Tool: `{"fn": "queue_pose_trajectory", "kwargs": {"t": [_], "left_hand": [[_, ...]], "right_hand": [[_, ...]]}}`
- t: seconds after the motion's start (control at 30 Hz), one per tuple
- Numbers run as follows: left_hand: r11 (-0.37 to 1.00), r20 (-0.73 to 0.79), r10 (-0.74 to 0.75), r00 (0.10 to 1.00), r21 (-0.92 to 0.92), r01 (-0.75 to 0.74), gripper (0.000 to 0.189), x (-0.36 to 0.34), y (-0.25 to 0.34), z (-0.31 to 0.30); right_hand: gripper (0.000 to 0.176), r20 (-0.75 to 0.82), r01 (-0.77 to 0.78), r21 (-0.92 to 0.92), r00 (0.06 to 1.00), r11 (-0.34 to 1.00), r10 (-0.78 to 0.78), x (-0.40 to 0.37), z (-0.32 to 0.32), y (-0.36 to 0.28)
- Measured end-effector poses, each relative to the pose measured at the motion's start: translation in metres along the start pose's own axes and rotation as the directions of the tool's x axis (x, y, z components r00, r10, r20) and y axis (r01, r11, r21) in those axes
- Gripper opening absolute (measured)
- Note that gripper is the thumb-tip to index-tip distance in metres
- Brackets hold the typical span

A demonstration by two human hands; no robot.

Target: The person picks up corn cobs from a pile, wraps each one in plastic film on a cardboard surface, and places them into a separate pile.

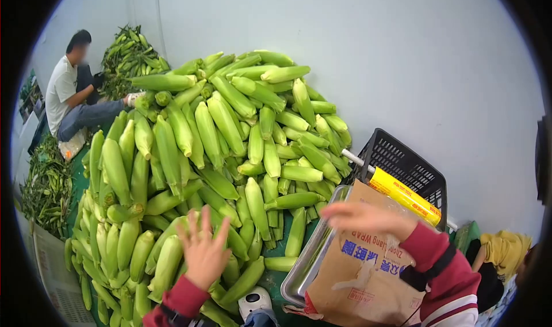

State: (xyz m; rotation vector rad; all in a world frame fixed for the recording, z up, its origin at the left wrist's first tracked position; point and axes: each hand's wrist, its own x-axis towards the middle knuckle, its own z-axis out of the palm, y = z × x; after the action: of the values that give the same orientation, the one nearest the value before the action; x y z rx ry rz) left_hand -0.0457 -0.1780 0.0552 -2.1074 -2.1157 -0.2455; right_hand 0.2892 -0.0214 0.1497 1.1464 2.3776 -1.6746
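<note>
A large heap of green corn ears in their husks (223, 120) fills the middle of the head view. My left hand (204, 251) is held over the front of the heap, its fingers spread and nothing in them. To the right, my right hand (371, 219) reaches over the top of a brown cardboard box (368, 289) with printed lettering, fingers stretched out to the left. A metal tray (299, 278) with a shiny rim shows beside the box, partly covered by it. Both forearms wear red sleeves with dark bands.
Behind the box stands a black plastic crate (405, 154), with a yellow wrap roll (405, 196) along its front. A seated person (62, 94) is at the left, near husk piles (47, 183). Another person in yellow (506, 252) is at the right edge. A pale crate (57, 269) stands front left.
</note>
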Motion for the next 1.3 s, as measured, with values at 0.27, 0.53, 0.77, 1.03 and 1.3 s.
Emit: {"fn": "queue_pose_trajectory", "kwargs": {"t": [0.27,0.53,0.77,1.03,1.3], "left_hand": [[0.939,-0.041,0.338,0.94,0.078,-0.335,0.059,0.228,0.129,0.184],[0.898,-0.075,0.389,0.918,-0.189,-0.396,0.038,0.295,0.12,0.269],[0.599,0.433,0.702,0.565,-0.788,-0.141,0.059,0.301,0.098,0.146],[0.715,0.573,0.698,0.43,-0.595,-0.367,0.07,0.243,0.118,0.225],[0.825,0.651,0.565,0.507,-0.455,-0.336,0.066,0.219,0.113,0.174]], "right_hand": [[0.071,-0.307,-0.201,-0.299,0.946,0.933,0.106,0.123,-0.106,0.081],[0.074,-0.584,-0.514,-0.447,0.787,0.732,0.196,0.279,-0.122,0.2],[0.069,-0.285,-0.272,-0.125,0.931,0.954,0.228,0.263,-0.141,0.131],[0.104,0.001,-0.378,-0.505,0.899,0.776,0.438,0.288,-0.101,0.163],[0.092,-0.052,-0.248,-0.655,0.957,0.714,0.285,0.273,-0.091,0.142]]}}
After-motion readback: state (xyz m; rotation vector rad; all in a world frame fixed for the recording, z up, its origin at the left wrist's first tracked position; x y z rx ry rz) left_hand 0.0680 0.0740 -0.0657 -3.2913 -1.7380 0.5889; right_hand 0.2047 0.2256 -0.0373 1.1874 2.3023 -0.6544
